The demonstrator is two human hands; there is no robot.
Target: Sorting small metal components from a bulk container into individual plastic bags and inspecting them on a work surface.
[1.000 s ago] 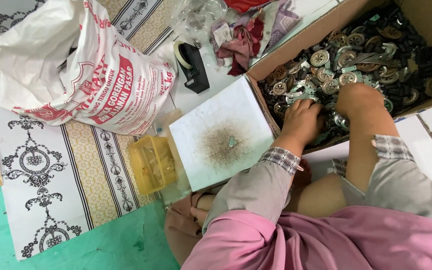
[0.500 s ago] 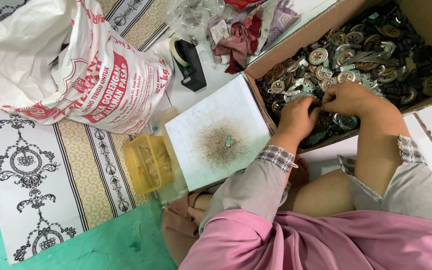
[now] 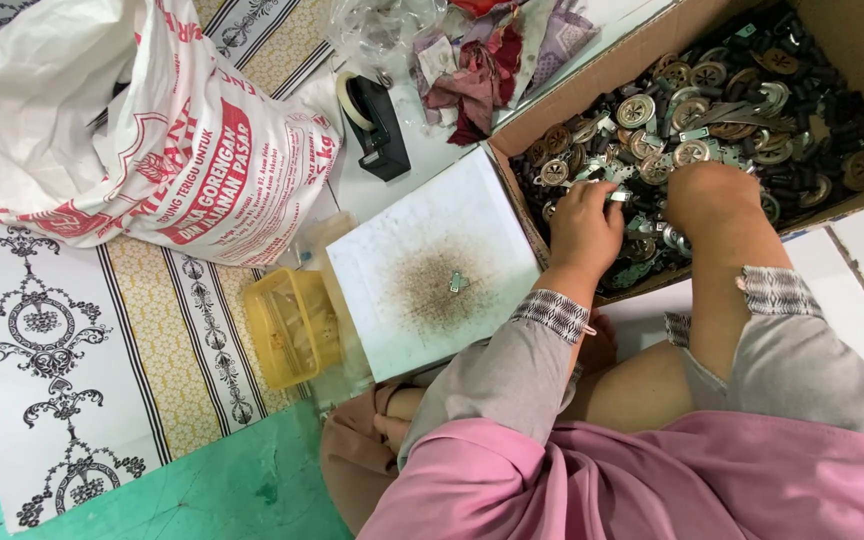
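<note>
Both your hands are in the cardboard box (image 3: 857,40) at upper right, down among the metal parts (image 3: 712,95), round discs and dark bits heaped together. Your left hand (image 3: 584,225) is curled, fingertips pinching a small silvery piece (image 3: 619,196) at the box's near edge. Your right hand (image 3: 709,192) is bunched with its back to the camera; I cannot tell whether it grips anything, the fingers are buried in the pile.

Just left of the box lies a white board (image 3: 432,265), with a brown dusty smudge in its middle and one small metal piece (image 3: 457,283) on it. Beside that, a yellow see-through tub (image 3: 290,325). At upper left slumps a big white sack (image 3: 122,120) with red lettering, crumpled and cut off by the frame. Above the board stands a black tape dispenser (image 3: 377,122); past it, red and purple cloth scraps (image 3: 482,60), partly out of view. Your pink top (image 3: 672,480) hides the floor below, and the box's far corner runs out of frame.
</note>
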